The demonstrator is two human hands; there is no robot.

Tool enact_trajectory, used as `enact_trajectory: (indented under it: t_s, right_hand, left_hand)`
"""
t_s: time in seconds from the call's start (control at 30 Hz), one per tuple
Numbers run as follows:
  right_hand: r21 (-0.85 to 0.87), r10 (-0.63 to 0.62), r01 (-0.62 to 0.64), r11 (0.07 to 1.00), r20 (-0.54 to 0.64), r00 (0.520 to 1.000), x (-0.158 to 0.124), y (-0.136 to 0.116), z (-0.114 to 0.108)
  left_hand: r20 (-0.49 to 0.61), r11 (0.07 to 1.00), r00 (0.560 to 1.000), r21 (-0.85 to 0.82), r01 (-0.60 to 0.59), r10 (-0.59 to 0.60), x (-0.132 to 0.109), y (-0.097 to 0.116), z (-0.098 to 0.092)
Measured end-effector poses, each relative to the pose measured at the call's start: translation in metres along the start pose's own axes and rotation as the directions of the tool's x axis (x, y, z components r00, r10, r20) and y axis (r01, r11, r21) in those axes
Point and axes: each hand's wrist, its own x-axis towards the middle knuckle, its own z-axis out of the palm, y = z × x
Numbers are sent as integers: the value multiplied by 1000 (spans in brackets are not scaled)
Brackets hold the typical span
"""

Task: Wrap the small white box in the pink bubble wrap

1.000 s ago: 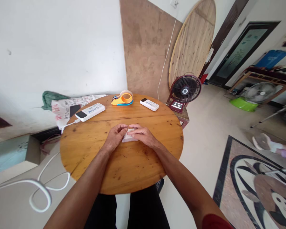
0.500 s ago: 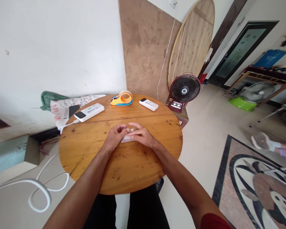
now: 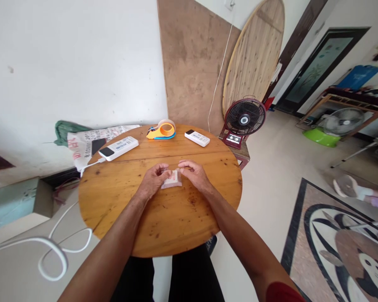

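Observation:
A small flat white packet (image 3: 173,178) with red print lies on the wooden table in clear plastic wrapping (image 3: 175,184). My left hand (image 3: 153,180) holds its left side, the thumb pressed on top and the fingers curled behind it. At the upper right corner of the packet is my right hand (image 3: 194,174), its thumb and forefinger close together on the edge of the clear wrapping. How firmly those fingertips pinch is hard to make out.
On the round wooden table (image 3: 164,228) stand an orange tape dispenser (image 3: 157,131), a white device with a cable (image 3: 119,148) at the left and a smaller white device (image 3: 197,137) at the right. A dark red fan (image 3: 244,121) stands beyond the right edge.
My right hand has drawn back a little to the right, uncovering the packet's white face and red print. My left hand stays in place on its left side.

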Motion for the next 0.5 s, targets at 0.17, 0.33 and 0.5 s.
enact_trajectory:
  t_s: [0.17, 0.33, 0.5]
  right_hand:
    - [-59, -39, 42, 997, 51, 998, -3, 0, 8]
    - [-120, -98, 101, 988, 31, 995, -3, -2, 6]
    - [-132, -80, 85, 988, 43, 996, -3, 2, 10]
  left_hand:
    - [17, 1000, 1000, 3, 2, -2, 0, 0, -1]
    - [22, 1000, 1000, -1, 12, -12, -1, 2, -1]
    - [15, 1000, 1000, 2, -3, 3, -2, 3, 0]
